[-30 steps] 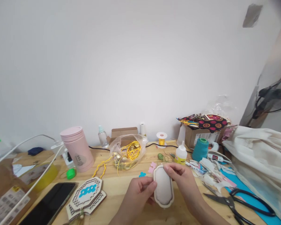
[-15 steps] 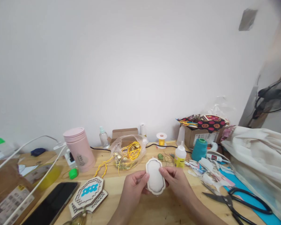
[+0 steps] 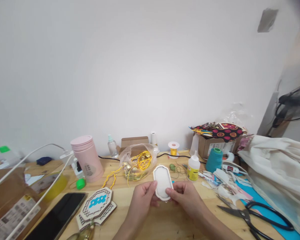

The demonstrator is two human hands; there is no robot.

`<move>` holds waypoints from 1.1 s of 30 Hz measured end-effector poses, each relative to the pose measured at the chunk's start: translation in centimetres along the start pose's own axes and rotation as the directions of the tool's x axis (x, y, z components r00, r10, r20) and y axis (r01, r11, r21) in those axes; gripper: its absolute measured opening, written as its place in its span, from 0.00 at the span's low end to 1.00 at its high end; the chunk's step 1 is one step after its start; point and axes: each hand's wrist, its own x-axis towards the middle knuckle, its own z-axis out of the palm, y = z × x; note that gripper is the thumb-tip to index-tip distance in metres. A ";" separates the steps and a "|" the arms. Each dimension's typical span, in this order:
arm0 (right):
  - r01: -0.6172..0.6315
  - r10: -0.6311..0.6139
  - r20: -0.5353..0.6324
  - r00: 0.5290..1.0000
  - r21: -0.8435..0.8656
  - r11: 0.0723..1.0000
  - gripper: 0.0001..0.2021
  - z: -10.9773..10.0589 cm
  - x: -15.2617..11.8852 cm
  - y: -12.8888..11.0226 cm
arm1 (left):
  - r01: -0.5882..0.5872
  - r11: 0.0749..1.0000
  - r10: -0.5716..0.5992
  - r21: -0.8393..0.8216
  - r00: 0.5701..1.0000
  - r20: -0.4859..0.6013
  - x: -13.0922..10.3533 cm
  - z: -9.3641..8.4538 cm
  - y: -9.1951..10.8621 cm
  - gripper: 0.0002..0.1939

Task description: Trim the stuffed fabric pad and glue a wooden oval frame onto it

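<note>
Between my two hands is a small white wooden frame (image 3: 162,182) with a scalloped outline and a pale recessed middle, held up above the table. My left hand (image 3: 145,196) pinches its left edge, thumb in front. On the lower right edge, my right hand (image 3: 186,197) grips it with the thumb lying over the front rim. The fingers behind the frame are partly hidden. A bit of blue shows behind its right side. Left of my hands lie octagonal wooden pieces with cut-out patterns, the top one a lattice panel (image 3: 96,204) with blue shapes.
A glue bottle (image 3: 193,168), teal thread cone (image 3: 214,160) and yellow thread spool (image 3: 173,149) stand behind. Black scissors (image 3: 247,213) lie right beside paper scraps. A bag of gold bells and yellow cord (image 3: 140,163), pink tumbler (image 3: 88,160) and phone (image 3: 57,215) are to the left.
The frame has tilted and turned slightly, its upper end leaning left. My right thumb has slid from the upper right edge down to the lower right. The view has shifted a little.
</note>
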 end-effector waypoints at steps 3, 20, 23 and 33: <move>-0.030 0.030 -0.017 0.999 0.027 0.999 0.19 0.0 0.0 0.1 | 0.022 1.000 -0.021 -0.015 1.000 0.022 0.1 0.0 0.0 0.19; -0.109 0.109 0.006 0.994 0.160 0.981 0.17 -0.1 0.3 0.4 | 0.132 0.991 -0.132 -0.008 0.990 0.049 0.2 0.1 -0.7 0.19; -0.089 0.092 -0.013 0.996 0.153 0.984 0.18 -0.1 0.4 0.4 | 0.109 0.994 -0.108 -0.019 0.992 0.064 0.2 0.1 -0.6 0.19; 0.015 -0.010 -0.041 0.999 0.125 0.992 0.17 -0.2 0.1 -0.6 | 0.055 0.998 -0.053 -0.016 0.996 0.070 0.2 -0.1 -0.3 0.17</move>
